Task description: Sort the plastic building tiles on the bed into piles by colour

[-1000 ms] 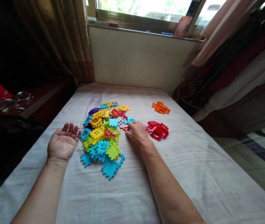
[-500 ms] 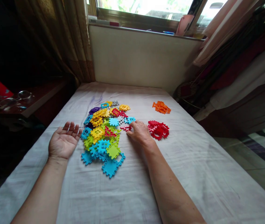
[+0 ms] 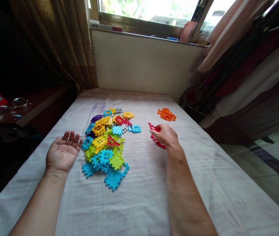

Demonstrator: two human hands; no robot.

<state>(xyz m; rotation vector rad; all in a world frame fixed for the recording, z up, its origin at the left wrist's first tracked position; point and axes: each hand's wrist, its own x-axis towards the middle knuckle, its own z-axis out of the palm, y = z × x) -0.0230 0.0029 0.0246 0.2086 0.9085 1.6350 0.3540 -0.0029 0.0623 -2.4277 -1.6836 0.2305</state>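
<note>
Pale sheet (image 3: 144,183), red piece (image 3: 151,126) in right hand (image 3: 167,135)

Domestic interior, probably a bedroom: broad surface draped in a wrinkled pale cloth sheet (image 3: 139,196), gold-brown fabric curtain (image 3: 78,49) beside a metal-framed window (image 3: 149,13), hanging garments (image 3: 250,72) at right, and clear eyeglasses (image 3: 19,102) on a dark wooden side table (image 3: 38,106).
</note>
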